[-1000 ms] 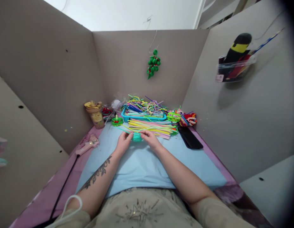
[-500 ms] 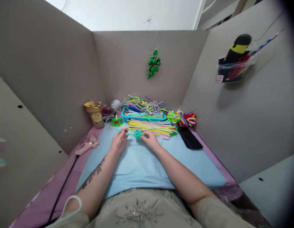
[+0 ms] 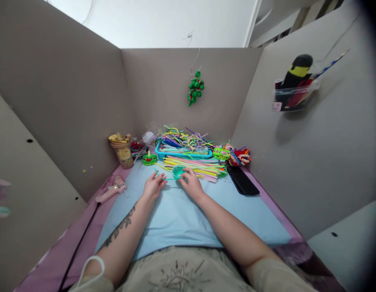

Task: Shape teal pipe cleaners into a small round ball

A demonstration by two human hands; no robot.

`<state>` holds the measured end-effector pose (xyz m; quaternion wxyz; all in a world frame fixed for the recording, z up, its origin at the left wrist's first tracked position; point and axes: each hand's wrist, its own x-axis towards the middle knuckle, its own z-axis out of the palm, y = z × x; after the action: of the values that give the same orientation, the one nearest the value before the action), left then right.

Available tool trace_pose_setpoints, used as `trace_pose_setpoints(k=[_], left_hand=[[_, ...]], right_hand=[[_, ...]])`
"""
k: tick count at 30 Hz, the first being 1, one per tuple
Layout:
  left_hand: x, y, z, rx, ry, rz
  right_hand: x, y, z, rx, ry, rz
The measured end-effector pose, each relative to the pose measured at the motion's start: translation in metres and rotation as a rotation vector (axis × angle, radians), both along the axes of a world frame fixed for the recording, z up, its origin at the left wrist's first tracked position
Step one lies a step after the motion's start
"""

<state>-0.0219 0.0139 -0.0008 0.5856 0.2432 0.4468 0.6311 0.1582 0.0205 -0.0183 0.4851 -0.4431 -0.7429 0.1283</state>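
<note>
- Left hand (image 3: 152, 187): has drawn away leftward from the coil since a second ago; its fingers are pinched on the free teal end, pulling the stem out straight.
- Right hand (image 3: 191, 183): fingers stay closed on the teal pipe-cleaner coil (image 3: 177, 172), at frame centre, on the blue mat (image 3: 182, 219).
- Coil: a small, fuzzy, round winding; the stem looks partly wound.
- Behind it: loose pipe cleaners (image 3: 194, 166) and a blue tray (image 3: 183, 153).

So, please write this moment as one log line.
left hand: holds teal pipe cleaner end | right hand: holds teal coil | blue mat
</note>
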Motion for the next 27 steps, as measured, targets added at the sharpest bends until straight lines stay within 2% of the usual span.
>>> trace_pose_setpoints(k=[3, 7, 10, 13, 21, 27], left_hand=[[0.001, 0.000, -0.005, 0.012, 0.180, 0.032], [0.004, -0.003, -0.007, 0.041, 0.540, -0.052], [0.006, -0.007, -0.005, 0.081, 0.816, -0.094], [0.005, -0.010, -0.002, 0.119, 0.971, -0.096], [-0.001, -0.010, -0.003, 0.160, 1.108, -0.103], [-0.004, -0.004, -0.008, 0.476, 1.095, -0.041]], right_hand=[[-0.003, 0.003, -0.003, -0.070, 0.088, 0.007], [-0.004, 0.007, -0.007, -0.216, 0.240, 0.022], [-0.002, 0.009, -0.009, -0.249, 0.294, 0.018], [0.000, 0.009, -0.009, -0.253, 0.302, 0.001], [0.000, 0.010, -0.010, -0.257, 0.303, 0.045], [0.001, 0.010, -0.011, -0.265, 0.231, 0.130]])
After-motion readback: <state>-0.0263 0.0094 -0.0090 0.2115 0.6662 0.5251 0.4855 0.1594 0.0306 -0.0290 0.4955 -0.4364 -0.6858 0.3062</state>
